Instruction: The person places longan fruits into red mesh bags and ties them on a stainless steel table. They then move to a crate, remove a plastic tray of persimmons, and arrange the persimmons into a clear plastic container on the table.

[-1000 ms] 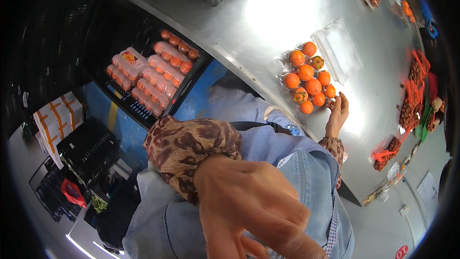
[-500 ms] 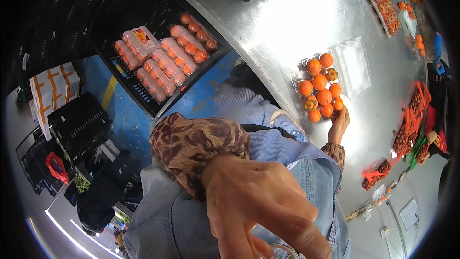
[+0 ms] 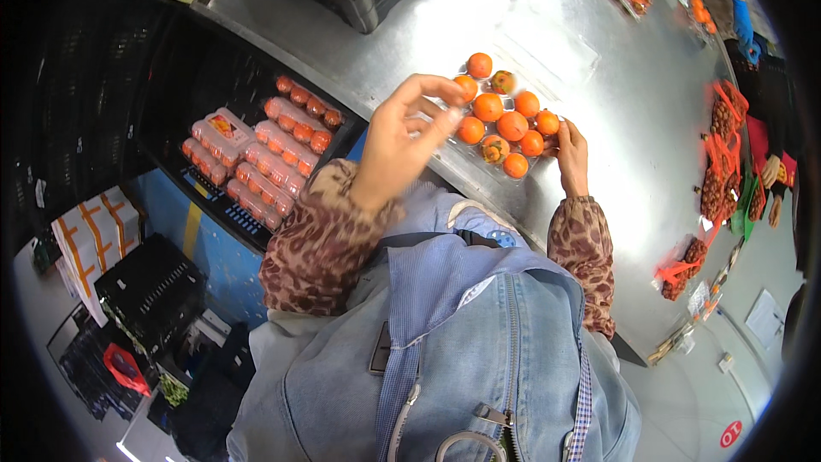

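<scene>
Persimmons (image 3: 513,126) sit in a clear plastic tray (image 3: 509,103) near the close edge of the metal counter (image 3: 629,205). From here, left hand (image 3: 398,141) looks loose, thumb and forefinger parted beside the left-side fruit; right hand (image 3: 574,156) has bent fingers at the tray's right edge, can't tell if it grips. Best handling, I'd judge: steady the tray from the right, keep left fingertips light, don't squeeze skins, keep it level so nothing rolls.

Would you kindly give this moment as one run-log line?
left hand: open beside orange fruit, contact unclear; right hand: at right edge of clear tray; tray: holds fruit, on metal table; black crate: packed fruit
</scene>
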{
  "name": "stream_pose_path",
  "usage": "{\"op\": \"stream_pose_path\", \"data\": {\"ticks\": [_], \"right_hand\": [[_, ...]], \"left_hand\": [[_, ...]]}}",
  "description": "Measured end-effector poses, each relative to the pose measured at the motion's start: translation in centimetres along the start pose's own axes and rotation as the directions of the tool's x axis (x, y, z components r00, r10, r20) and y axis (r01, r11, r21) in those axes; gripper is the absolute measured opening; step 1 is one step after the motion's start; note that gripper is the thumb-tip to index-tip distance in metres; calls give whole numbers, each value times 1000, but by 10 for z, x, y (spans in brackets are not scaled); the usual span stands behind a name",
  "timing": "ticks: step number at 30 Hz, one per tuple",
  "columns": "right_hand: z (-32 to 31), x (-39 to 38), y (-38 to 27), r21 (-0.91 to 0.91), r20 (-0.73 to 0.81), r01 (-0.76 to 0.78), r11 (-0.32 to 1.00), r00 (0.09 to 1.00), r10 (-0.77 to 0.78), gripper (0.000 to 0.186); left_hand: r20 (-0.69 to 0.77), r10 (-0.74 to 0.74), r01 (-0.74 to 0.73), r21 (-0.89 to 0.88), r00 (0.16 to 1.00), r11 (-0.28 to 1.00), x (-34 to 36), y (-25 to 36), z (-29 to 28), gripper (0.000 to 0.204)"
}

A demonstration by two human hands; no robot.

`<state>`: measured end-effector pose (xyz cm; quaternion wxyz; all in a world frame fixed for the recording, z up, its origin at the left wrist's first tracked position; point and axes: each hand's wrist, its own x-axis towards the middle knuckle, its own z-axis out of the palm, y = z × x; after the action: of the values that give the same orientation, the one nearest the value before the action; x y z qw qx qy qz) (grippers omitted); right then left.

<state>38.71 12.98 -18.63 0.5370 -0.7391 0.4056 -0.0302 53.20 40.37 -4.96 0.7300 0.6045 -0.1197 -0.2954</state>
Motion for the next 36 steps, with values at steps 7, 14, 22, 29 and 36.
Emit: {"op": "stream_pose_path", "data": {"ticks": [7, 14, 22, 29, 36], "right_hand": [[15, -8, -55, -731, -94, 368, 574, 779, -620, 38], [50, -3, -106, -606, 60, 525, 597, 779, -624, 31], [67, 13, -114, -640, 164, 513, 572, 819, -550, 31], [60, 14, -112, -658, 176, 484, 577, 844, -506, 30], [38, 11, -97, -536, 157, 409, 738, 908, -389, 35]], "left_hand": [[-117, 42, 43, 640, 992, 767, 43, -98, -24, 33], [-42, -16, 37, 550, 999, 834, 64, -100, -18, 30], [10, -10, 3, 606, 1000, 796, 73, -101, -11, 27], [53, 37, -63, 657, 998, 751, 70, -99, -4, 25], [102, -38, -34, 626, 994, 779, 64, -111, 5, 23]]}}
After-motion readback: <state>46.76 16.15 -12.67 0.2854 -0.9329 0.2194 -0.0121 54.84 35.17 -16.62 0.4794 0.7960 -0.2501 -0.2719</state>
